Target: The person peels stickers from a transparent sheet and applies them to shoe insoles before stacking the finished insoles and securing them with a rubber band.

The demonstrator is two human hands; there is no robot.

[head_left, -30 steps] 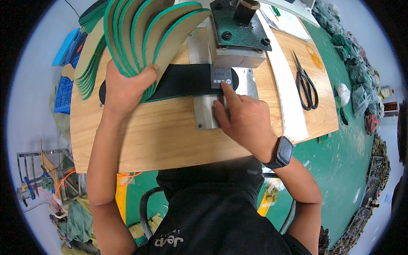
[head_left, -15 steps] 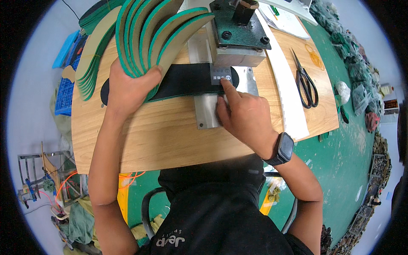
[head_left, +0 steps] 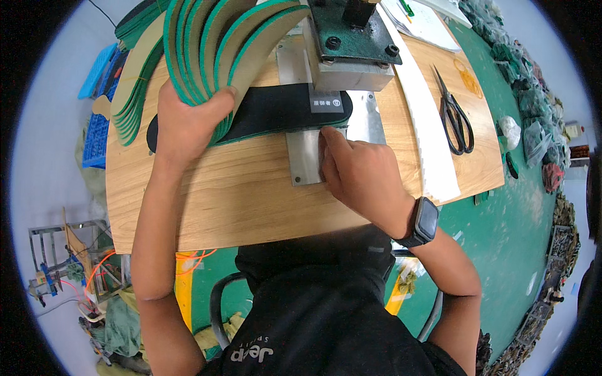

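Note:
My left hand (head_left: 188,122) is closed around a fanned stack of insoles (head_left: 216,47) with beige undersides and green edges. Below the stack, a black insole (head_left: 269,111) lies across a metal base plate (head_left: 305,160), its left part partly covered by that hand. A small grey label with white print (head_left: 326,102) rests on its right end, just in front of the press head (head_left: 351,76). My right hand (head_left: 367,172), fingers curled, has its index fingertip at the insole's near edge. Whatever its curled fingers may hold is hidden.
Black-handled scissors (head_left: 456,119) lie right of a long white strip (head_left: 417,119), near yellow rubber bands (head_left: 467,78). Another banded insole stack (head_left: 135,81) stands at the left table edge beside a blue crate (head_left: 96,141). Papers (head_left: 423,25) lie at the far right.
My right index finger has moved off the label toward me, down to the insole's near edge. The label now sits slightly farther back. My left hand still holds the stack.

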